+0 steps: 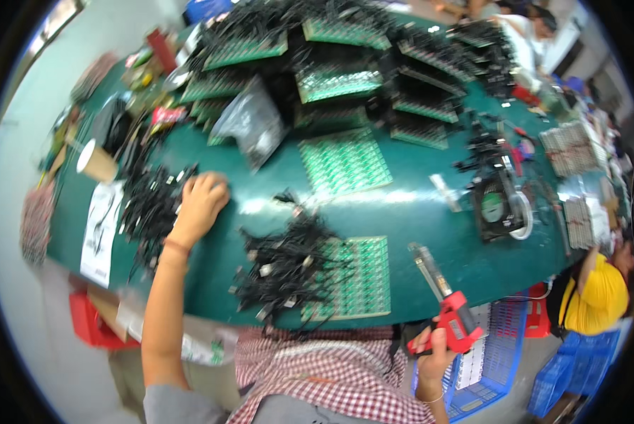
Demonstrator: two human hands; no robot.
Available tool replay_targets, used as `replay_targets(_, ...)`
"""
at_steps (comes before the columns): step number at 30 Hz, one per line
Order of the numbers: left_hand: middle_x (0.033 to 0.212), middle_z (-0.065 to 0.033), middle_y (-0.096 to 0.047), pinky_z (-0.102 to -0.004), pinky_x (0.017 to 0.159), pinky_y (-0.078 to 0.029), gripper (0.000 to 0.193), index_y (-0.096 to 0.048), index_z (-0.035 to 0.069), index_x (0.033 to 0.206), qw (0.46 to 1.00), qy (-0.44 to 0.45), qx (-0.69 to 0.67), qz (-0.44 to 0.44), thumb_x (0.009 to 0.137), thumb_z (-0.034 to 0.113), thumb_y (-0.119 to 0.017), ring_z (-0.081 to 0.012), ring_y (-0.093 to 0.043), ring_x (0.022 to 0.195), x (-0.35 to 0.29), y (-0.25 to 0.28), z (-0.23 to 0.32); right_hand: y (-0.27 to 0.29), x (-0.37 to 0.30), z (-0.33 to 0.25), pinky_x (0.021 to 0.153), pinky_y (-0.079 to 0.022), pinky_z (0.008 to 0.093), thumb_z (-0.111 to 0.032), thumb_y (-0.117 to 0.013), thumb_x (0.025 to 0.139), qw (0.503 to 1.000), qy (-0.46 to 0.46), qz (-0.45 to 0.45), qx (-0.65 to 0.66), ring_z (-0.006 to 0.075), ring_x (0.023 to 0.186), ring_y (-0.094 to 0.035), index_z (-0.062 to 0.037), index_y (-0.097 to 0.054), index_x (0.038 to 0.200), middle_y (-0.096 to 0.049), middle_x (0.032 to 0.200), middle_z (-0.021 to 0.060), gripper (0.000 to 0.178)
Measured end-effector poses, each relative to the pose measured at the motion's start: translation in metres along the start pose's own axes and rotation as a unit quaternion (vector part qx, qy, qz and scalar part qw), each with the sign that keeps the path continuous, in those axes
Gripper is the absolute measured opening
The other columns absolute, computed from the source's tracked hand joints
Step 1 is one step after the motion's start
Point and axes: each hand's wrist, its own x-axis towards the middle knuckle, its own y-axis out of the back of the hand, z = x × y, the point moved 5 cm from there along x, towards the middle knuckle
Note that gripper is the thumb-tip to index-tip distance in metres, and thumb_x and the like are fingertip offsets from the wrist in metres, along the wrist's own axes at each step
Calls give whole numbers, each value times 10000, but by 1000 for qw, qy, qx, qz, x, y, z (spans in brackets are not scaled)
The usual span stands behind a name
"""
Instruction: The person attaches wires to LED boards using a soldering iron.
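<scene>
My left hand point(202, 200), slightly blurred, rests at the right edge of a heap of black cables point(154, 208). Its fingers curl downward, and whatever is under them is hidden. In my right hand point(433, 351) is a red and black soldering gun point(461, 323), its metal tip pointing up and away over the table's front edge. Between the hands lies a green circuit board panel point(365, 278) with rows of small boards. Black cables with small connectors point(282, 265) bunch over its left part. A second green panel point(347, 162) lies flat farther back.
Stacked panels with black cables point(338, 81) line the back of the green table point(416, 219). A grey plastic bag point(253, 127) leans before them. On the left are a paper cup point(96, 162) and a printed sheet point(101, 230); on the right, a black round-faced device point(496, 205). A blue crate point(504, 353) stands below.
</scene>
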Motion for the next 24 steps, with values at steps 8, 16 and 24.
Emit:
replay_targets(8,963,-95,-533,-392,907,-398,220,-573,67,906,976,16,-174,-133,712,-31,-607,-312,-498,1007,-3,11,-14,0,2,-16,476,-447,295,-66,-495,901,998,17,22,57,123,478,-465,23,-468,1079,-507,603,69,202)
replay_targets(16,778,-88,-516,-421,830,-421,99,-523,43,869,985,1,-163,-56,801,1,-581,-298,-517,863,2,23,-14,-10,7,-20,474,-440,295,-127,-522,916,997,21,27,76,122,477,-458,17,-471,1095,-507,605,60,235)
replay_targets(24,640,-93,-458,-292,511,-354,87,-521,-19,827,967,51,-224,107,895,35,-520,-159,-429,538,16,80,24,-31,4,-26,490,-441,295,-136,-546,923,992,-14,8,126,127,489,-468,8,-469,1129,-529,647,73,262)
